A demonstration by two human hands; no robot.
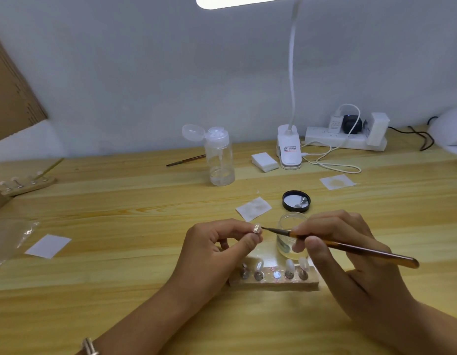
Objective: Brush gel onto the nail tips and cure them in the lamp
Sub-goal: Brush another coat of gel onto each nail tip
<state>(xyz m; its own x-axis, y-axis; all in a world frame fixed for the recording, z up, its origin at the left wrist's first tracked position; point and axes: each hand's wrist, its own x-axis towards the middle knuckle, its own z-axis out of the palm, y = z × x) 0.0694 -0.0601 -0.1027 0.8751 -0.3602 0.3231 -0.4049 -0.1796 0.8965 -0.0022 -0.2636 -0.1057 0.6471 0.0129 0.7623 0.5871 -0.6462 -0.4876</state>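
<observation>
My left hand [217,248] pinches a small clear nail tip [256,228] between thumb and fingers, above the wooden table. My right hand [342,249] grips a brown brush [350,248] like a pen, and the brush's dark bristles touch the nail tip's right edge. Behind the brush stands an open clear gel jar [290,237]. Below my hands lies a wooden holder block [273,279] carrying several nail tips on metal studs. The white curing lamp [450,131] is partly cut off at the far right edge.
The jar's black lid [296,200] lies upturned behind the jar. White wipes [253,208] [48,245] [337,181] lie about. A clear pump bottle [220,160], a second brush [185,160], a pad stack [264,161], a desk lamp base [289,149], a power strip [345,139] and a second holder [25,185] sit farther back.
</observation>
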